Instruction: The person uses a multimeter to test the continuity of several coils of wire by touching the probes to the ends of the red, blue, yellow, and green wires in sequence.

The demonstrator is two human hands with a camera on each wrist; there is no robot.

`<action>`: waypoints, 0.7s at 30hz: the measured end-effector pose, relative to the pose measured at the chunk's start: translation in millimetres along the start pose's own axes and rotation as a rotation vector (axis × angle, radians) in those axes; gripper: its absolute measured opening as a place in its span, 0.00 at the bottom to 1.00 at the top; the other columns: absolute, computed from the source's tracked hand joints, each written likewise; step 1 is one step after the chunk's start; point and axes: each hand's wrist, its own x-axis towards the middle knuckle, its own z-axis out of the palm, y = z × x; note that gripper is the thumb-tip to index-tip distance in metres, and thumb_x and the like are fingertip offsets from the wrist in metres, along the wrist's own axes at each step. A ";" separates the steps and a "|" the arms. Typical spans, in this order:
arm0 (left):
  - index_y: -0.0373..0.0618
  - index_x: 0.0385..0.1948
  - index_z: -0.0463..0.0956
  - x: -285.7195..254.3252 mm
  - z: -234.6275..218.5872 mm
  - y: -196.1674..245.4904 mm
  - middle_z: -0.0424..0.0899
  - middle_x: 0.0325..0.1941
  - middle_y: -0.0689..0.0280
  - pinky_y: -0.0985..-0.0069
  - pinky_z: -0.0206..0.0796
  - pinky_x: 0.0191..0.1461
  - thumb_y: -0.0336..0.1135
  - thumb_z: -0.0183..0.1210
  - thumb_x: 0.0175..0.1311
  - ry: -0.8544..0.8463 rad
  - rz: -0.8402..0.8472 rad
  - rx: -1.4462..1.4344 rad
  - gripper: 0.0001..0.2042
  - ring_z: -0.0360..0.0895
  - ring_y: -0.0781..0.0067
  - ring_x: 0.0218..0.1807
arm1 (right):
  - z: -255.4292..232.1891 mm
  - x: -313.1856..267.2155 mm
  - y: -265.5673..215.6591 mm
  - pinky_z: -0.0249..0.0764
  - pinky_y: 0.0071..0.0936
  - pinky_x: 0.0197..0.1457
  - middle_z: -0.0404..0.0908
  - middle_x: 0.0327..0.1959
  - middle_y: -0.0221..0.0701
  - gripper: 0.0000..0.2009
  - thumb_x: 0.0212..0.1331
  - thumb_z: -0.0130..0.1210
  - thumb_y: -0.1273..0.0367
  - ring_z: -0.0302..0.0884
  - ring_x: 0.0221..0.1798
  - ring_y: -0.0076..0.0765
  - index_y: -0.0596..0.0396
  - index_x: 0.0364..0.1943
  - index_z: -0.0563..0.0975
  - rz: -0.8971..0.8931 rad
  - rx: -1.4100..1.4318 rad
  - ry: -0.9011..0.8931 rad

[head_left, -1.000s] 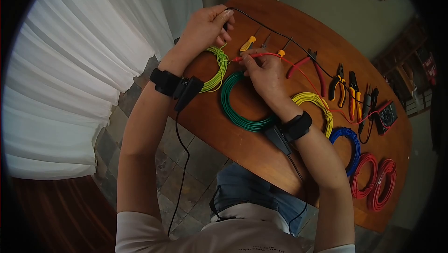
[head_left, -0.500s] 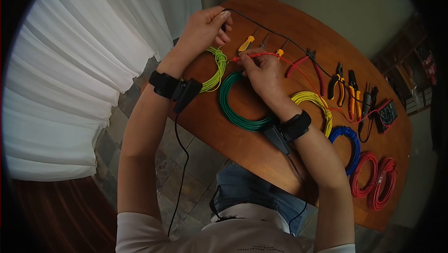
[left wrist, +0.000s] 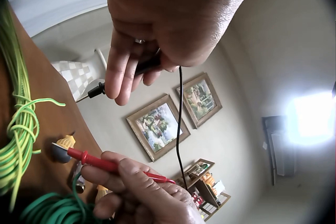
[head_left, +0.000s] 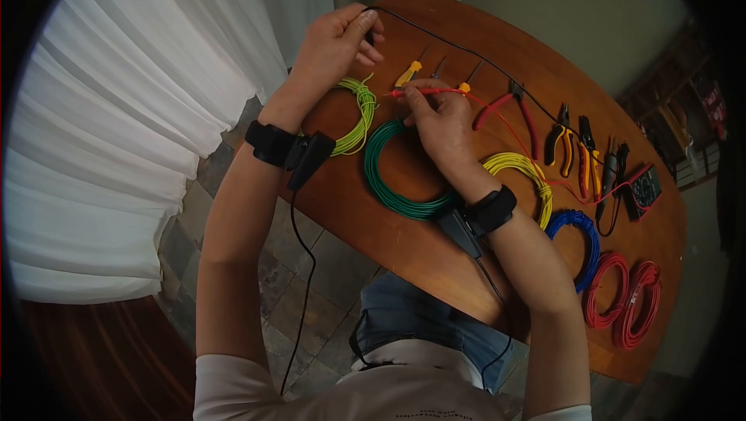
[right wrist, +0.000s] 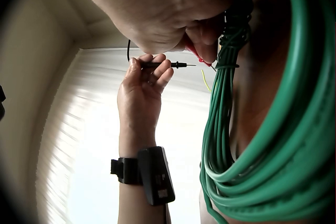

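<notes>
My left hand (head_left: 330, 44) holds a black test probe (left wrist: 148, 65) above the table's far left part, its bare metal tip pointing away from the palm. The probe's black lead (head_left: 447, 40) runs across the table. Between thumb and fingers, my right hand (head_left: 444, 126) pinches a red test probe (head_left: 423, 92), tip toward the yellow-green wire coil (head_left: 361, 114). That coil lies tied under my left hand, with loose ends sticking out. Partly below my right hand is a green wire coil (head_left: 375, 168). Both leads lead toward a multimeter (head_left: 644, 192) at the right.
Yellow-handled screwdrivers (head_left: 408, 74) lie beyond my right hand. Farther right are red-handled pliers (head_left: 535, 130), yellow-and-black pliers (head_left: 569, 158) and another yellow-handled tool (head_left: 587, 137). Yellow (head_left: 517, 158), blue (head_left: 594, 242) and red wire coils (head_left: 606, 312) line the near right side of the table (head_left: 482, 281).
The red probe's tip has come slightly up and away from the yellow-green coil. My left hand has risen a little with the black probe; both hands keep their hold.
</notes>
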 end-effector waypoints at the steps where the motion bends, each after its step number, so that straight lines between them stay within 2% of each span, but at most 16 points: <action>1: 0.37 0.35 0.74 0.3 -0.1 0.4 0.79 0.31 0.62 0.85 0.74 0.31 0.39 0.45 0.71 -0.002 -0.001 0.006 0.14 0.81 0.77 0.28 | -0.1 0.1 0.3 0.70 0.22 0.27 0.81 0.21 0.32 0.08 0.58 0.55 0.70 0.78 0.23 0.24 0.61 0.32 0.79 -0.011 -0.006 -0.005; 5: 0.38 0.33 0.74 -1.2 1.3 -2.2 0.78 0.29 0.64 0.83 0.72 0.28 0.40 0.47 0.70 0.013 -0.009 -0.011 0.14 0.80 0.77 0.27 | -0.9 1.7 7.7 0.70 0.22 0.26 0.81 0.20 0.32 0.08 0.58 0.55 0.69 0.77 0.22 0.24 0.61 0.31 0.79 -0.039 -0.031 -0.020; 14: 0.37 0.34 0.74 -4.3 0.3 -6.5 0.79 0.31 0.63 0.85 0.74 0.31 0.39 0.45 0.71 -0.024 -0.113 0.022 0.14 0.81 0.78 0.28 | -0.5 1.8 11.6 0.71 0.28 0.29 0.81 0.21 0.36 0.08 0.57 0.55 0.67 0.80 0.25 0.33 0.57 0.29 0.81 -0.050 -0.141 -0.029; 21: 0.37 0.34 0.74 -4.8 0.2 -5.0 0.79 0.31 0.63 0.84 0.74 0.30 0.39 0.45 0.71 -0.018 -0.088 0.002 0.14 0.80 0.77 0.27 | -1.3 1.1 9.8 0.71 0.30 0.30 0.81 0.21 0.36 0.09 0.57 0.55 0.66 0.80 0.25 0.35 0.56 0.30 0.81 -0.031 -0.172 -0.043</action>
